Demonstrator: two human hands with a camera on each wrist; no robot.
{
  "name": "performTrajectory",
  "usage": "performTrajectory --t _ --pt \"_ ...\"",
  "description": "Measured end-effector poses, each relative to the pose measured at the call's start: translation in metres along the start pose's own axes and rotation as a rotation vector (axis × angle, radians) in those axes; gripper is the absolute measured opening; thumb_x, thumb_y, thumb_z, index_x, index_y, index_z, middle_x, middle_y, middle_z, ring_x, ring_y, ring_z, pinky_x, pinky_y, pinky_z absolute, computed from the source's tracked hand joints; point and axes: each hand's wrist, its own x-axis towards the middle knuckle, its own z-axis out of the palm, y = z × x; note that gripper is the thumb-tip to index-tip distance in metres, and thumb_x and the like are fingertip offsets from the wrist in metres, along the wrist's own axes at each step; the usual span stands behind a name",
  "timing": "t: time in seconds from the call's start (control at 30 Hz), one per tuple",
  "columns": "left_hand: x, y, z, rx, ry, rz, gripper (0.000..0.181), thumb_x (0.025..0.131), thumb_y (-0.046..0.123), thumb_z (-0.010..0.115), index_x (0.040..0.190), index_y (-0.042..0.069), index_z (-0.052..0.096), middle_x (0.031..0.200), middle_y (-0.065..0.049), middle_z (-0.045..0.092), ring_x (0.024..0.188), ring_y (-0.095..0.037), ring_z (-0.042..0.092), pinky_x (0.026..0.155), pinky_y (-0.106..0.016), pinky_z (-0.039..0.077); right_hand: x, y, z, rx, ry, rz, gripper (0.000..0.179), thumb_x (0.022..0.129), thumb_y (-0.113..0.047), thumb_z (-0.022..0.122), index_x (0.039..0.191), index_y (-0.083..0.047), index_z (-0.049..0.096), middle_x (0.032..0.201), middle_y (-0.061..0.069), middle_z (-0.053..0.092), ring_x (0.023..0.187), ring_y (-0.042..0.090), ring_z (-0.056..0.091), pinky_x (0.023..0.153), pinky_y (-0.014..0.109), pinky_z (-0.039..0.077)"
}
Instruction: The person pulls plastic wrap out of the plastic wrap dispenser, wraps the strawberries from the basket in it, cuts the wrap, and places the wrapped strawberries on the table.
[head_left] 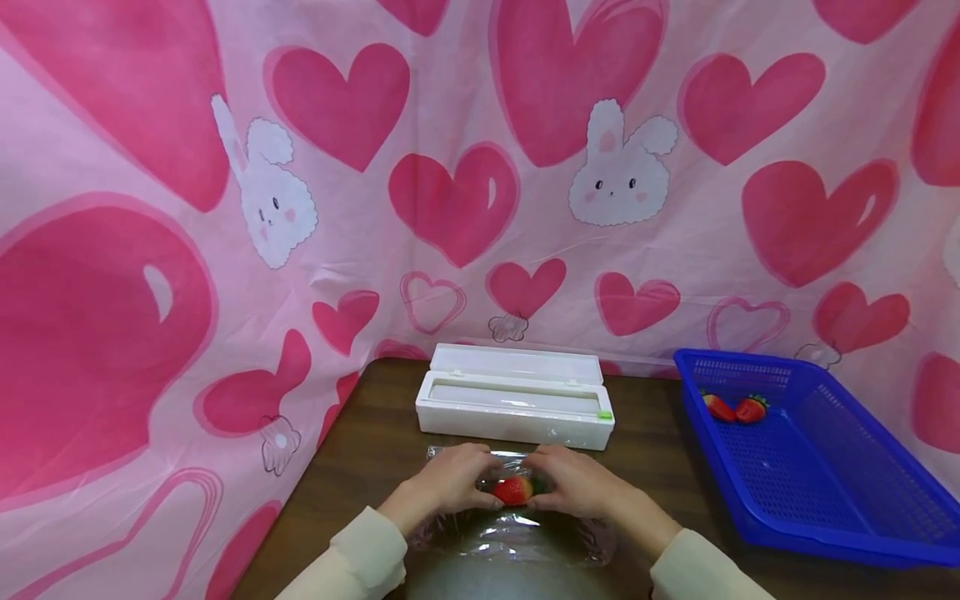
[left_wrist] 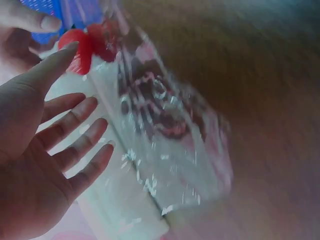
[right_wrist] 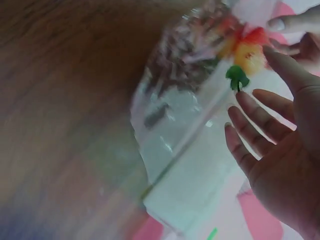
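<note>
In the head view, a red strawberry (head_left: 513, 491) lies between both hands on clear plastic wrap (head_left: 510, 533). My left hand (head_left: 455, 481) is at its left end, the thumb tip at the fruit. From the other side my right hand (head_left: 573, 483) brings its thumb close to the leafy end. Both wrist views show the fingers spread and fairly straight, apart from the strawberry (right_wrist: 250, 57), whose green leaves (right_wrist: 237, 77) hang near the right fingertips. Wrinkled film (left_wrist: 170, 135) spreads beside the fruit. Whether any fingertip holds the film is hard to see.
Just beyond the hands stands a white wrap dispenser (head_left: 517, 425), its lid raised, with a roll inside. A blue basket (head_left: 847, 542) at the right holds red strawberries (head_left: 752, 409). Pink heart-patterned cloth (head_left: 465, 200) hangs behind and left of the dark wooden table (head_left: 360, 475).
</note>
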Motion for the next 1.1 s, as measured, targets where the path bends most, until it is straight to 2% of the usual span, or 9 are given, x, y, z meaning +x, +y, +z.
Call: performTrajectory --t 0.1,0.2,0.3,0.47,0.6,0.7,0.8,0.97,1.1 --pt "-0.014 -0.004 -0.010 -0.040 0.009 -0.021 0.049 0.084 0.046 0.083 0.122 0.017 0.073 0.105 0.007 0.067 0.092 -0.008 0.060 0.082 -0.035 0.053 -0.015 -0.001 -0.011 -0.040 0.031 0.005 0.049 0.087 -0.035 0.080 0.126 -0.008 0.067 0.116 0.002 0.065 0.105 0.019 0.063 0.090 0.044 0.054" --pt "-0.031 -0.006 -0.021 -0.022 0.018 -0.013 0.049 0.085 0.041 0.083 0.125 0.015 0.071 0.113 0.003 0.068 0.101 -0.013 0.062 0.088 -0.039 0.054 -0.034 0.001 -0.023 -0.086 0.051 -0.007 0.045 0.088 -0.033 0.080 0.124 -0.008 0.068 0.116 0.001 0.065 0.105 0.020 0.064 0.090 0.045 0.054" --pt "-0.050 -0.008 -0.029 -0.004 0.006 0.022 0.045 0.084 0.037 0.084 0.121 0.013 0.072 0.111 0.003 0.067 0.100 -0.012 0.062 0.090 -0.036 0.054 -0.051 0.004 -0.028 -0.083 0.021 -0.022 0.036 0.087 -0.033 0.080 0.114 -0.012 0.070 0.106 -0.004 0.063 0.093 0.011 0.061 0.079 0.039 0.054" --pt "-0.077 -0.009 -0.027 0.041 -0.053 0.075 0.037 0.079 0.035 0.088 0.107 0.017 0.073 0.104 0.009 0.065 0.094 -0.006 0.060 0.085 -0.032 0.054 -0.076 0.011 -0.019 -0.054 -0.046 -0.086 0.025 0.083 -0.035 0.083 0.099 -0.021 0.072 0.094 -0.013 0.057 0.082 0.001 0.052 0.067 0.029 0.047" --pt "-0.093 -0.007 -0.022 0.116 -0.074 0.090 0.032 0.074 0.035 0.090 0.098 0.020 0.074 0.100 0.010 0.065 0.089 -0.005 0.061 0.078 -0.034 0.054 -0.089 0.009 -0.006 -0.121 -0.036 -0.156 0.021 0.079 -0.036 0.085 0.094 -0.026 0.073 0.092 -0.018 0.056 0.082 0.000 0.053 0.066 0.025 0.045" --pt "-0.100 -0.007 -0.020 0.155 -0.062 0.094 0.025 0.072 0.032 0.090 0.087 0.022 0.073 0.093 0.012 0.062 0.078 -0.002 0.057 0.070 -0.032 0.050 -0.090 0.007 -0.001 -0.164 -0.021 -0.187 0.017 0.078 -0.030 0.086 0.088 -0.026 0.073 0.087 -0.018 0.052 0.076 -0.002 0.049 0.064 0.023 0.042" --pt "-0.102 -0.007 -0.018 0.157 -0.050 0.104 0.020 0.072 0.027 0.089 0.077 0.024 0.070 0.085 0.015 0.056 0.071 0.000 0.051 0.064 -0.029 0.044 -0.090 0.006 0.002 -0.204 -0.009 -0.196 0.017 0.077 -0.024 0.086 0.083 -0.024 0.070 0.083 -0.017 0.051 0.071 0.000 0.047 0.062 0.023 0.043" --pt "-0.105 -0.009 -0.014 0.160 -0.014 0.134 0.015 0.076 0.015 0.085 0.073 0.022 0.072 0.080 0.014 0.054 0.066 -0.001 0.048 0.061 -0.026 0.041 -0.093 0.008 0.008 -0.247 0.055 -0.223 0.019 0.075 -0.015 0.085 0.081 -0.023 0.068 0.080 -0.015 0.050 0.068 0.001 0.046 0.059 0.021 0.042" --pt "-0.108 -0.013 -0.011 0.161 0.049 0.152 0.013 0.079 0.008 0.081 0.074 0.017 0.073 0.080 0.012 0.057 0.065 -0.003 0.050 0.061 -0.026 0.045 -0.095 0.010 0.011 -0.215 0.106 -0.215 0.021 0.078 -0.012 0.084 0.077 -0.023 0.066 0.079 -0.016 0.048 0.066 -0.001 0.044 0.057 0.018 0.040"
